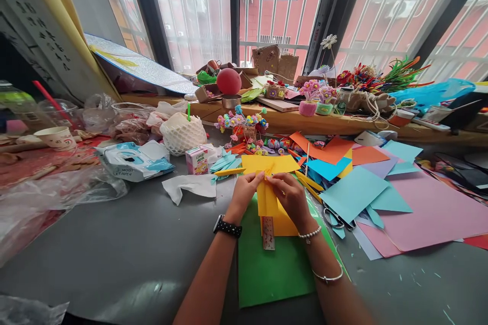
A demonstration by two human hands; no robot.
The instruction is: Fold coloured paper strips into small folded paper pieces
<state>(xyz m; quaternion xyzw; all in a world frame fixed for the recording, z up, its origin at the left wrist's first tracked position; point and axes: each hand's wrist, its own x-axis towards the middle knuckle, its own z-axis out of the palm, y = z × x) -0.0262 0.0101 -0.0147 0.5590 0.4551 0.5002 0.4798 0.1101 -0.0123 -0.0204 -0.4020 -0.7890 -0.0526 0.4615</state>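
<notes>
- Yellow paper (267, 203), folded into a narrow strip, held up in front, above the green mat (276, 284);
- pinched near its top by the left hand (244, 191), thumb and forefinger pressed together on it, other fingers curled in; watch (227, 227) on that wrist;
- pinched likewise by the right hand (290, 193), thumb and forefinger closed on the paper just beside the left fingertips; beads (310, 234) and bangle (328, 279) on that arm;
- below the strip, a yellow sheet (287, 224) over the mat, plus a ruler (268, 241) jutting toward the near side; cannot tell how far back it runs, with the strip in front;
- beyond the hands, another yellow sheet (285, 162);
- to the right, scissors (332, 217) beside blue sheets (354, 194), then a pink sheet (438, 208) partly beneath those;
- to the left, on the grey table (152, 249), tissue (192, 188), wipes (118, 157), small box (197, 161);
- farther back, ledge (343, 125) bearing crafts and a red ball (229, 81), below the windows (194, 20).
</notes>
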